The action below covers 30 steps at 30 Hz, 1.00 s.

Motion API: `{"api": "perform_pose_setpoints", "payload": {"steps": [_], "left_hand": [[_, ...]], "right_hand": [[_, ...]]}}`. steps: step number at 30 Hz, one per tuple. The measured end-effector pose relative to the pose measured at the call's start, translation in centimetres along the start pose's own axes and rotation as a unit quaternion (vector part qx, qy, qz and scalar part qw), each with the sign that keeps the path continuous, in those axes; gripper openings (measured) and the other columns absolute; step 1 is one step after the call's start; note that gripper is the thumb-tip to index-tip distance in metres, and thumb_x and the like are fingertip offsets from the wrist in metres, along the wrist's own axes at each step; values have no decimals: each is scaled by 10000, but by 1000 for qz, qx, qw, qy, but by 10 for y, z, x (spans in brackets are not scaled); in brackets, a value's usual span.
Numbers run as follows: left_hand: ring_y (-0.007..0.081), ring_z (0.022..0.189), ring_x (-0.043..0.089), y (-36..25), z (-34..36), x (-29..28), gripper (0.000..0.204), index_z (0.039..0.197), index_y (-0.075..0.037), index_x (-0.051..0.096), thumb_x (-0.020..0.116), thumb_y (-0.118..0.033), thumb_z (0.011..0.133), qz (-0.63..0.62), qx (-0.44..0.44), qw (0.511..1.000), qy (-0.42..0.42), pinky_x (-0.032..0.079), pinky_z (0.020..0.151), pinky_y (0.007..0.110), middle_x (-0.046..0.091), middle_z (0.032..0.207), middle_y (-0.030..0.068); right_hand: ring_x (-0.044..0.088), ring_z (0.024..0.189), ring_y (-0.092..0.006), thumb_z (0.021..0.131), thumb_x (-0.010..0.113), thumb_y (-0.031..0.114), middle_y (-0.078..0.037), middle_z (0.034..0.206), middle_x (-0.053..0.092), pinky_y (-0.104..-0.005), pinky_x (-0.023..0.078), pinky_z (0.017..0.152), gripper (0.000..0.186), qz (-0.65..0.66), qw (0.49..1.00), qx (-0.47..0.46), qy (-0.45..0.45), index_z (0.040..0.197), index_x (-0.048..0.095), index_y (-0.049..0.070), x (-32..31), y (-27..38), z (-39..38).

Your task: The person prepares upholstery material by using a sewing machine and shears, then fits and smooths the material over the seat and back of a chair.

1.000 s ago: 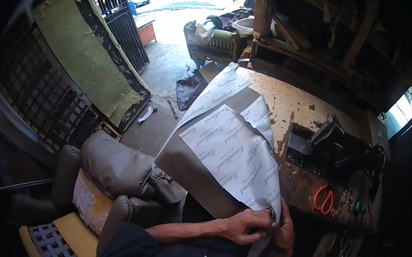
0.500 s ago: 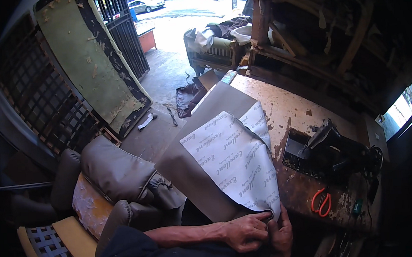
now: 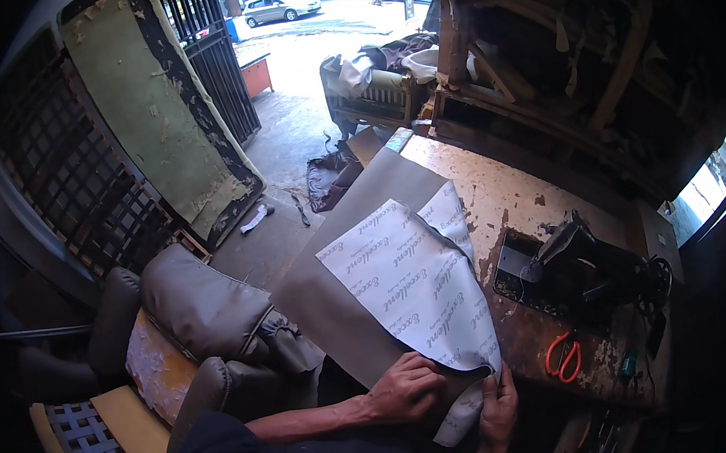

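A large sheet of brown upholstery leatherette [image 3: 334,292] lies over the table's near-left side. Part of it is folded back, showing its white printed backing [image 3: 408,274]. My left hand [image 3: 404,388] is closed, its fingers curled at the folded part's lower edge. To its right, my right hand [image 3: 498,406] pinches the sheet near its lower right corner, thumb on top. A strip of the sheet hangs down between my hands, backing outward. What lies under my left fingertips is hidden.
A black sewing machine [image 3: 580,262] stands on the worn table [image 3: 529,190], with orange-handled pliers [image 3: 564,357] nearer me. Left are a brown padded chair [image 3: 204,301] and a leaning green panel [image 3: 149,115]. A wooden furniture frame [image 3: 531,105] rises behind the table.
My left hand has drawn back leftward from the right hand, its pointing finger now curled in. The lower corner of the sheet has turned, and a strip now hangs between my hands.
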<state>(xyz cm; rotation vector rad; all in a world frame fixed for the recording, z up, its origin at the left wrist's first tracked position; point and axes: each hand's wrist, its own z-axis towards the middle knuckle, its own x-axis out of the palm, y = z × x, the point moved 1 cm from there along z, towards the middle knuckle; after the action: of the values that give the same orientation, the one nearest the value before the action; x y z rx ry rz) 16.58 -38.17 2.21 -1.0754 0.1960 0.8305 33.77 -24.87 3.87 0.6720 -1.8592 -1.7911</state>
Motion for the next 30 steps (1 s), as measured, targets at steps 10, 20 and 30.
{"api": "perform_pose_setpoints", "payload": {"steps": [10,20,30], "left_hand": [[367,1475,418,23,17,-21,610,1426,-164,606,700,-84,828,134,-49,990,-5,309,1209,569,512,1533,155],[401,1537,290,47,74,-16,618,1455,-198,564,735,-130,865,80,73,979,171,231,1222,645,341,1652,154],[402,1544,271,4,107,28,329,1073,-90,579,715,-60,774,-64,271,956,90,207,1231,685,464,1478,191]], "right_hand": [[552,1261,-203,1058,602,240,-134,1353,619,-323,407,1087,513,-50,999,-9,6,1462,480,-52,9,1,3],[667,1140,-266,984,699,292,-193,1220,693,-384,502,987,525,-177,981,-16,-83,1415,556,28,4,-2,-4],[678,1151,-361,856,820,209,-247,1176,694,-457,518,987,621,-152,963,-124,-187,1371,557,-20,11,-8,-10]]}}
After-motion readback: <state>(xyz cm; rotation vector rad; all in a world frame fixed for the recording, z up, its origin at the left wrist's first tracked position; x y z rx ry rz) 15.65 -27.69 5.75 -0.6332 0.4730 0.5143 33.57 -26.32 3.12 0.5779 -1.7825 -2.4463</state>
